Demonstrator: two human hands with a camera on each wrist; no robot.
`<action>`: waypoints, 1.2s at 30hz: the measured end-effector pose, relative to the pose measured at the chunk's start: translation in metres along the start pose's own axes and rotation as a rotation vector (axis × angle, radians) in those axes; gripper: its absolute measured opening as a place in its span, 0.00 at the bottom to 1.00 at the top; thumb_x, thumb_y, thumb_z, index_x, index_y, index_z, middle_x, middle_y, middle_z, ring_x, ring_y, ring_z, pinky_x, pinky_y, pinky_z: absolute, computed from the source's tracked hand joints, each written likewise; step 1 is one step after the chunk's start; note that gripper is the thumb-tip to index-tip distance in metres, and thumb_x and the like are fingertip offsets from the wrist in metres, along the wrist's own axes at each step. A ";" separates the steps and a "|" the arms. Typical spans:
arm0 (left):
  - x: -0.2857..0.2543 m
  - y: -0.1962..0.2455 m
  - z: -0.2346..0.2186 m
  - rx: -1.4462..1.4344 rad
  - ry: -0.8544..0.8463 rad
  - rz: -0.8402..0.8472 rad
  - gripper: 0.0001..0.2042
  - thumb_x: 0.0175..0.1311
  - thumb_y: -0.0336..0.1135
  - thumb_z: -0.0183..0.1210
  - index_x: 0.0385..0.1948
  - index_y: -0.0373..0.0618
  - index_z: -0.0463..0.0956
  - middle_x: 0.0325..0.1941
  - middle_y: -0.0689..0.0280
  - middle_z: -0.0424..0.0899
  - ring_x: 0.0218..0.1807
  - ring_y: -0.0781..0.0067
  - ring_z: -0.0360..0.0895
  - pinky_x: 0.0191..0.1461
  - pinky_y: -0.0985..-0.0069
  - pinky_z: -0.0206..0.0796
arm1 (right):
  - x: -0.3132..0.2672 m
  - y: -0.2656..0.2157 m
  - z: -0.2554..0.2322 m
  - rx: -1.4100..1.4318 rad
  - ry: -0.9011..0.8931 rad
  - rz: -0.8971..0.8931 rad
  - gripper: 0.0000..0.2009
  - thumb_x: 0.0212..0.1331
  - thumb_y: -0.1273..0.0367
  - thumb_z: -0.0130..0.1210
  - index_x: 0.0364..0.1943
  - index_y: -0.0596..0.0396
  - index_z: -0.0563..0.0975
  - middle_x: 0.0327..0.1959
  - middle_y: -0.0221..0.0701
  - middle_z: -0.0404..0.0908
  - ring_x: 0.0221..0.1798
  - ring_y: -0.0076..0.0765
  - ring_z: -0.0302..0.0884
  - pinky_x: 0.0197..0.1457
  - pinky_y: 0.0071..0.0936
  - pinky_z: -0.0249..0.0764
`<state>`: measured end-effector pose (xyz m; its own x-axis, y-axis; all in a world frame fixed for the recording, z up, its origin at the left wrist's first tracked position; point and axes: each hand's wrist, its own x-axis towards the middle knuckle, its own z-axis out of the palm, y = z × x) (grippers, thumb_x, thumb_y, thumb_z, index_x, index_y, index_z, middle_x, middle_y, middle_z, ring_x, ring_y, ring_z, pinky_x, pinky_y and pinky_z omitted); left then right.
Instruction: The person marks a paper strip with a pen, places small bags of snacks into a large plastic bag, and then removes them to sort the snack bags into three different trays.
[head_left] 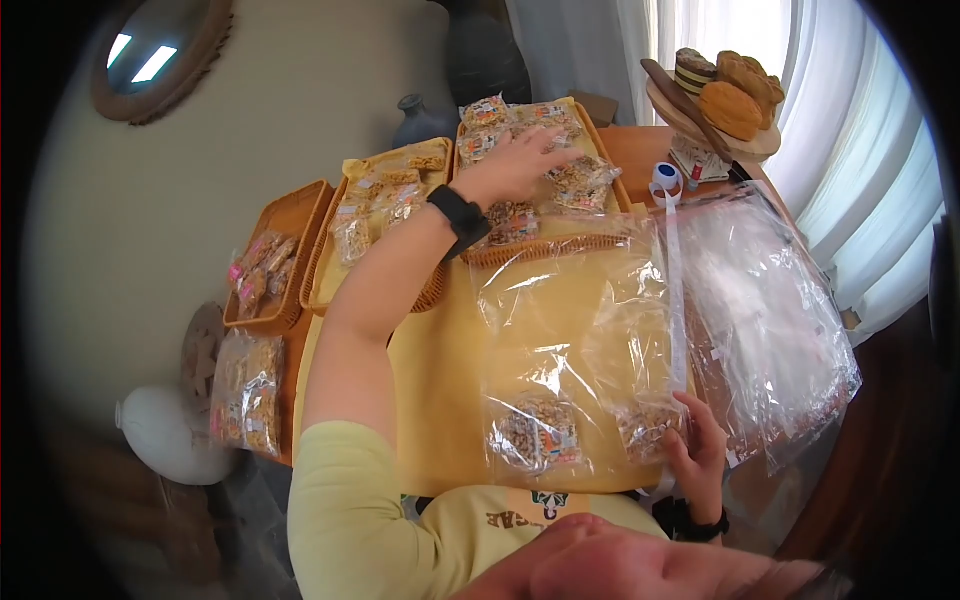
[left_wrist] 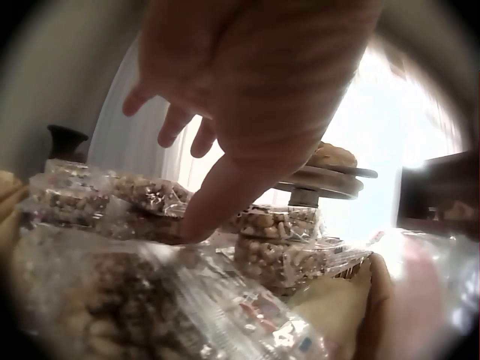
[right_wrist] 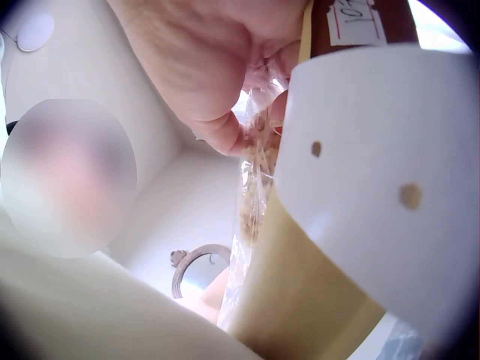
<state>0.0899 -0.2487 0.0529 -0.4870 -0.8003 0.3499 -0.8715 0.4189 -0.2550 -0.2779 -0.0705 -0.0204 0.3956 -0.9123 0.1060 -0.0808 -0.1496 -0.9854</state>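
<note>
My left hand [head_left: 520,165] reaches over the far wicker basket [head_left: 620,185], its fingers spread above wrapped nut and grain bars [head_left: 585,185]. In the left wrist view the left hand [left_wrist: 255,97] hangs over the wrapped bars [left_wrist: 277,259], its thumb low beside them and nothing in its grasp. Near the table's front, my right hand [head_left: 697,450] pinches the edge of a large clear plastic bag [head_left: 560,310]. Inside the bag lie two wrapped bars, one at the left corner [head_left: 540,435] and another [head_left: 645,425] by the right fingers. The right wrist view shows the right hand [right_wrist: 217,67] gripping crinkled film around a bar [right_wrist: 259,165].
A middle basket [head_left: 385,200] and a smaller left basket [head_left: 285,270] hold more packets. A filled bag [head_left: 248,390] stands at the left edge. Flat plastic bags [head_left: 765,310] lie at right beside a white strip [head_left: 675,290]. A bread stand [head_left: 720,115] rises behind.
</note>
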 end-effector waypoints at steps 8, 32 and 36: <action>0.028 -0.006 0.022 -0.385 -0.243 -0.069 0.25 0.45 0.26 0.53 0.50 0.52 0.64 0.51 0.57 0.67 0.50 0.56 0.66 0.50 0.68 0.60 | -0.004 0.001 0.001 -0.028 0.059 -0.024 0.18 0.49 0.73 0.53 0.46 0.61 0.69 0.27 0.23 0.69 0.26 0.15 0.59 0.27 0.12 0.56; -0.082 -0.101 -0.021 -1.217 -0.119 -0.916 0.12 0.54 0.38 0.55 0.35 0.41 0.68 0.19 0.68 0.72 0.13 0.78 0.70 0.16 0.82 0.65 | -0.004 0.002 -0.002 0.079 0.036 0.065 0.18 0.49 0.75 0.52 0.48 0.62 0.67 0.33 0.28 0.72 0.34 0.18 0.68 0.37 0.13 0.63; -0.057 -0.086 -0.025 -1.342 0.031 -0.885 0.10 0.56 0.37 0.54 0.34 0.43 0.68 0.21 0.70 0.72 0.16 0.80 0.71 0.20 0.82 0.67 | -0.002 0.000 0.001 0.090 0.040 0.045 0.19 0.50 0.76 0.52 0.49 0.61 0.66 0.33 0.27 0.72 0.35 0.17 0.68 0.37 0.13 0.64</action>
<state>0.1912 -0.2288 0.0780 0.1863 -0.9821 -0.0280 -0.2761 -0.0797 0.9578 -0.2775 -0.0680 -0.0212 0.3565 -0.9320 0.0651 -0.0143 -0.0750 -0.9971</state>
